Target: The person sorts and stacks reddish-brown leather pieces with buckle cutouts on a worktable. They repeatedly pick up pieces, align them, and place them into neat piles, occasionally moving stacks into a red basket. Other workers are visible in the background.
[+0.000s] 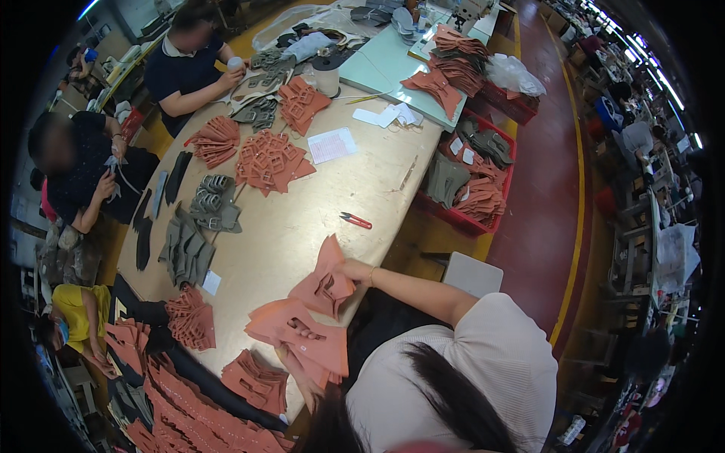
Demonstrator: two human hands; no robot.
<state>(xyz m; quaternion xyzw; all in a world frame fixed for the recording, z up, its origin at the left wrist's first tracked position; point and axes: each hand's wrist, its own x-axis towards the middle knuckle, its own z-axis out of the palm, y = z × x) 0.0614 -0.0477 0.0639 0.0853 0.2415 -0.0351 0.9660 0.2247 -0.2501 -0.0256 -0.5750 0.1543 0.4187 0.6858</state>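
My left hand point(287, 359) grips a fanned stack of orange cut-out pieces point(283, 321), which look like leather shoe parts. Its fingertips show through the cut-out of the top piece; the palm is hidden beneath the stack. My right hand point(356, 271) is closed on the edge of another orange shoe part point(325, 283), held just beyond the stack. That part has a slot in its middle and pointed flaps. Close by on the table, below the left-hand stack, lies a further pile of orange pieces point(257, 381).
Red-handled thread snips point(356, 220) lie on the tan table point(302, 211). Orange buckled parts point(272, 160), grey-green parts point(189, 245) and a paper sheet point(332, 145) rest farther off. A red crate point(468, 219) stands right, near a stool point(472, 275). Co-workers are along the left side.
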